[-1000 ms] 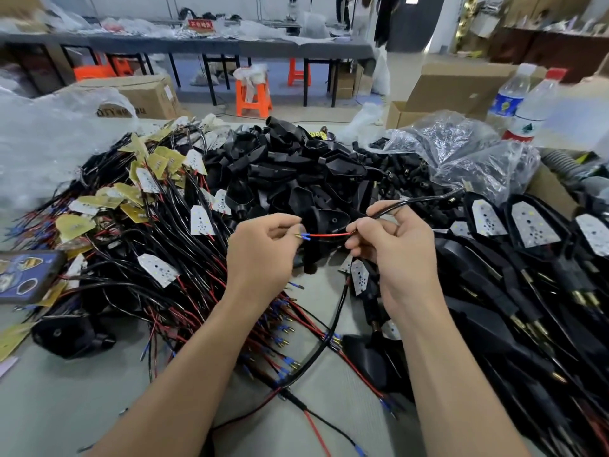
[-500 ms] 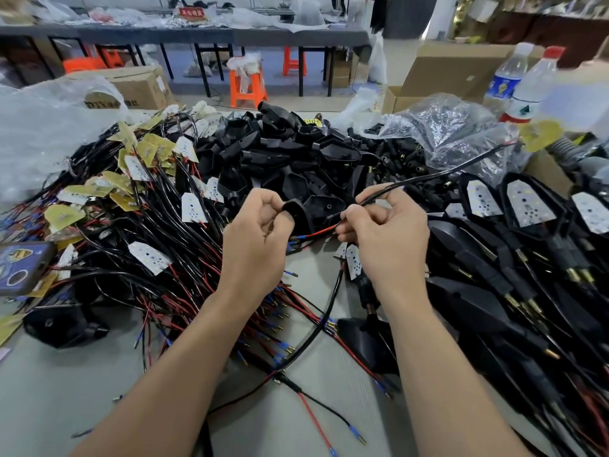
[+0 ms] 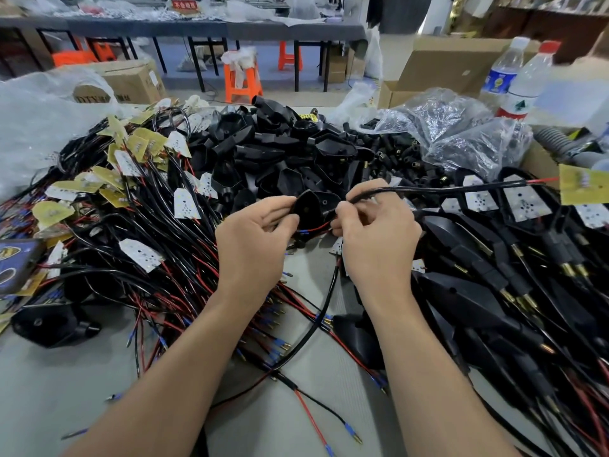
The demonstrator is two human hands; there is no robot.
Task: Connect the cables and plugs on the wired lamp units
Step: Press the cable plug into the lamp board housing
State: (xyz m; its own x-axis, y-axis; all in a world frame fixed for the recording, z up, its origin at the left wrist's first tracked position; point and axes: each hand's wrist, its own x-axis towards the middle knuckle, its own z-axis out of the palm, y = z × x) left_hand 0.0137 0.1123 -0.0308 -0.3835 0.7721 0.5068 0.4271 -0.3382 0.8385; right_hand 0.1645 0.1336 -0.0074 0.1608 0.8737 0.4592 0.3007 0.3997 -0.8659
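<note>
My left hand (image 3: pixel 252 240) holds a black lamp housing (image 3: pixel 308 209) in its fingertips above the table's middle. My right hand (image 3: pixel 375 232) pinches a black sheathed cable (image 3: pixel 428 190) close beside the housing. A thin red wire with a blue-collared tip (image 3: pixel 313 229) runs between the two hands, under the housing. The cable stretches right to a yellow LED board (image 3: pixel 583 184) hanging at its far end. Whether the wire tip is inside the housing is hidden by my fingers.
A heap of wired LED boards (image 3: pixel 131 199) lies left, empty black housings (image 3: pixel 280 153) behind, assembled lamp units (image 3: pixel 494 275) right. Clear plastic bags (image 3: pixel 461 133) and two bottles (image 3: pixel 514 80) stand back right. A phone (image 3: pixel 16 265) lies at the left edge. Loose cables (image 3: pixel 309 334) cross the grey tabletop.
My left hand has let go of the wire tip and picked up a black housing. The right hand has drawn the cable in, so the yellow board at its end has swung into view.
</note>
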